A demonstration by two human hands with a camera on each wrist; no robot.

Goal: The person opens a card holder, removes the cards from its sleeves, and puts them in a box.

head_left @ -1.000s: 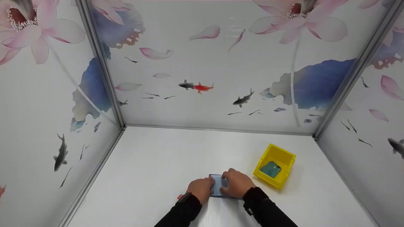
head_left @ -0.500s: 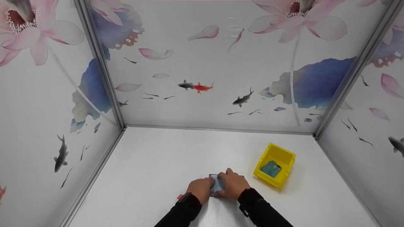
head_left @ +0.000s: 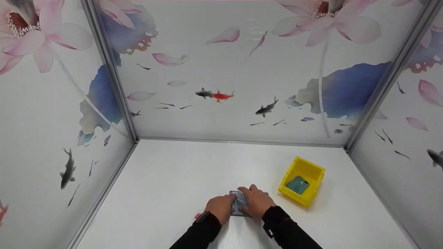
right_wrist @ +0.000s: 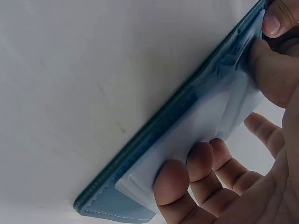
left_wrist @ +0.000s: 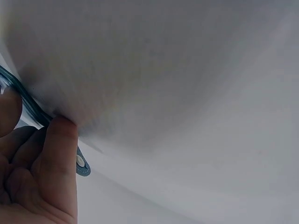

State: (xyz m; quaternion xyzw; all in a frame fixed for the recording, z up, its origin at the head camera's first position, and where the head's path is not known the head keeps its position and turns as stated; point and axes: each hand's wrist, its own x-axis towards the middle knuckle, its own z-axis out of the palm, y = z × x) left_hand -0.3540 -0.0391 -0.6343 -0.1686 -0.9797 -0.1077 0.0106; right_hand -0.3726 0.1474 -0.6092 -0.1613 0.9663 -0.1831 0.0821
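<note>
A blue-teal card holder [head_left: 238, 203] with clear plastic sleeves lies spread open on the white table in the head view. My left hand [head_left: 219, 209] grips its left edge; in the left wrist view a snap tab [left_wrist: 82, 163] pokes out beside the forefinger. My right hand [head_left: 258, 203] covers the holder's right part. In the right wrist view, its curved fingers and thumb hold the clear sleeves [right_wrist: 201, 119] above the stitched cover [right_wrist: 117, 200]. The left thumb [right_wrist: 279, 19] presses at the holder's far end there.
To the right of the hands stands a yellow bin [head_left: 301, 200], with a teal flat item [head_left: 297, 185] inside. Printed panels [head_left: 193, 117] wall the white table [head_left: 180, 173] at the back and both sides.
My right hand has shifted slightly left over the card holder, and its fingers have moved on the sleeves. The left hand keeps its place; the bin is unchanged.
</note>
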